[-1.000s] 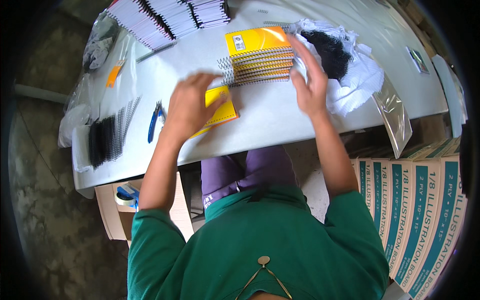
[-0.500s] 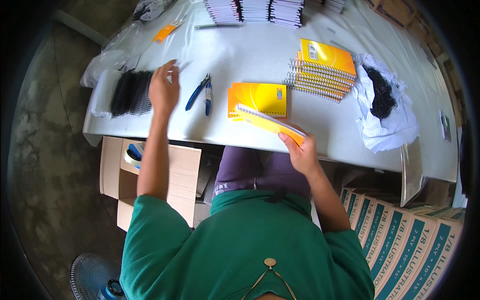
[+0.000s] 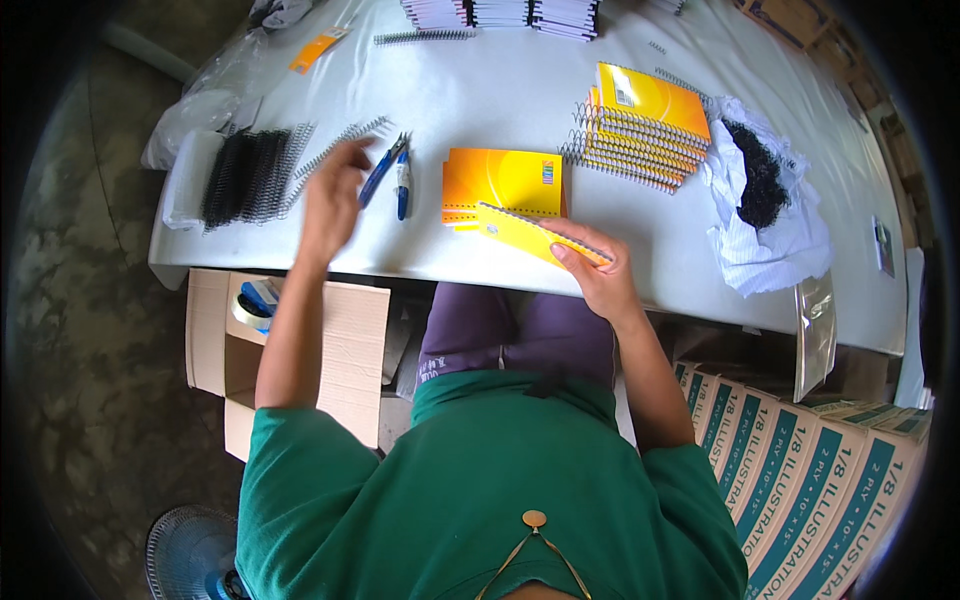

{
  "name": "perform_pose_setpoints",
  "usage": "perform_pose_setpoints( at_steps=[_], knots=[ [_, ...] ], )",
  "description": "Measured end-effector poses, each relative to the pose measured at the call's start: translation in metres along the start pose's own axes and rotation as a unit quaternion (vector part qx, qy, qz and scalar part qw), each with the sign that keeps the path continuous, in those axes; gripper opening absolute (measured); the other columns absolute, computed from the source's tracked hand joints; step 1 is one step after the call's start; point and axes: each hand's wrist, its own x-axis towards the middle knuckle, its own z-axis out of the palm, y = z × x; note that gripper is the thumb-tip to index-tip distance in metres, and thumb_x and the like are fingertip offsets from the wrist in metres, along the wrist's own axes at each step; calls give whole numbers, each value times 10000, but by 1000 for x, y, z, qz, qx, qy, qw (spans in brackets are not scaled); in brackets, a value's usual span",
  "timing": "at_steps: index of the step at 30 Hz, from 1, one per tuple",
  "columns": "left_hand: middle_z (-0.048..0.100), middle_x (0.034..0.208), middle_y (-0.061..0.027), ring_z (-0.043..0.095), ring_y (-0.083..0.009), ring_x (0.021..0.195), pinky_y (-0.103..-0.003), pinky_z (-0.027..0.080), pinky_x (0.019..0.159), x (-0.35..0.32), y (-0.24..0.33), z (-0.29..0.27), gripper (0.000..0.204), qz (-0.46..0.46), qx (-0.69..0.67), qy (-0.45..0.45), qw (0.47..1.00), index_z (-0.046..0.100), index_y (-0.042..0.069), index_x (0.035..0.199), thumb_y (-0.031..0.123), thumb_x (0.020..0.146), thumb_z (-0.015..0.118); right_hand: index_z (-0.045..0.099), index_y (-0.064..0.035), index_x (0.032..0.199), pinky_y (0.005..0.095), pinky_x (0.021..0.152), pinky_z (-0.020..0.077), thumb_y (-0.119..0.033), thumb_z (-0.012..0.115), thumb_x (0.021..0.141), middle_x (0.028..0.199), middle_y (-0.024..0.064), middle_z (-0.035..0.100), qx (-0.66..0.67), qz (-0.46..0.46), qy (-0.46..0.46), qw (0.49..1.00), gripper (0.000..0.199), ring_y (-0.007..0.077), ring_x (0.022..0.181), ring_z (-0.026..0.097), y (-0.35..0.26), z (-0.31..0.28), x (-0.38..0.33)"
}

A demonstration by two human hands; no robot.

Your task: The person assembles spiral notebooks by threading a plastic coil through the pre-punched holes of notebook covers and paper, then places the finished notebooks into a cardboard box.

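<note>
My right hand (image 3: 603, 272) grips a slim yellow notebook (image 3: 530, 238) by its right end, thumb on the near face, and holds it tilted above the table's near edge. A row of holes runs along its upper edge. Behind it lies a small stack of yellow-orange notebooks (image 3: 500, 180) with punched edges and no coils. My left hand (image 3: 335, 195) is over the table, its fingers bent and smeared by motion. A loose dark wire coil (image 3: 370, 130) runs past its fingertips; whether they touch it I cannot tell. Blue-handled pliers (image 3: 378, 178) and blue cutters (image 3: 403, 185) lie just right of that hand.
Coil-bound yellow notebooks (image 3: 650, 110) are piled at right, beside crumpled paper (image 3: 780, 255) holding black wire scraps (image 3: 757, 180). Black coils (image 3: 245, 178) stand at left. Purple-edged notebook stacks (image 3: 500, 12) are at the back; an open carton (image 3: 350, 350) sits below the table.
My left hand has drawn back toward me, showing more of the loose coil. The notebook in my right hand has turned, so more of its yellow face shows. The whole view has shifted slightly.
</note>
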Motion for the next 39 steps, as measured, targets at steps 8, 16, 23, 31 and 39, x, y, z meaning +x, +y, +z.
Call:
perform_pose_setpoints(
  at_steps=[8, 16, 23, 31, 39],
  knots=[
    [615, 740, -136, 557, -138, 677, -270, 441, 669, -41, 49, 35, 478, -60, -58, -192, 978, 433, 17, 1256, 358, 924, 475, 605, 26, 1078, 237, 819, 460, 11, 578, 822, 1031, 98, 643, -18, 18, -14, 1000, 258, 109, 922, 575, 2, 2, 0],
    [500, 530, -84, 496, -194, 490, -310, 411, 536, -60, 58, 45, 568, -54, 46, -233, 970, 305, 93, 1373, 383, 915, 474, 620, 12, 1075, 219, 776, 469, 17, 602, 814, 992, 90, 657, 27, -6, -28, 999, 261, 95, 882, 579, 5, 6, -2],
    [439, 658, -23, 372, -67, 600, -217, 331, 545, -53, 32, 46, 326, 1, -48, -133, 990, 510, 16, 801, 293, 957, 436, 628, 1, 1071, 206, 745, 476, 18, 596, 822, 974, 78, 667, -44, 2, -12, 999, 251, 81, 839, 588, 6, 7, -4],
    [450, 586, -21, 387, -80, 544, -242, 350, 496, -40, 44, 36, 438, -172, -78, -216, 958, 551, 2, 771, 383, 947, 425, 622, 3, 1073, 210, 744, 479, 38, 588, 812, 977, 92, 668, -60, -16, -2, 998, 265, 85, 832, 599, 6, 8, -4],
    [381, 557, 23, 313, -56, 510, -218, 295, 469, -38, 41, 33, 455, -169, -198, -271, 926, 510, 23, 753, 428, 939, 417, 618, -3, 1080, 215, 724, 483, 32, 585, 819, 975, 91, 668, -55, -44, -7, 998, 265, 93, 817, 605, 11, 8, -4]
  ],
)
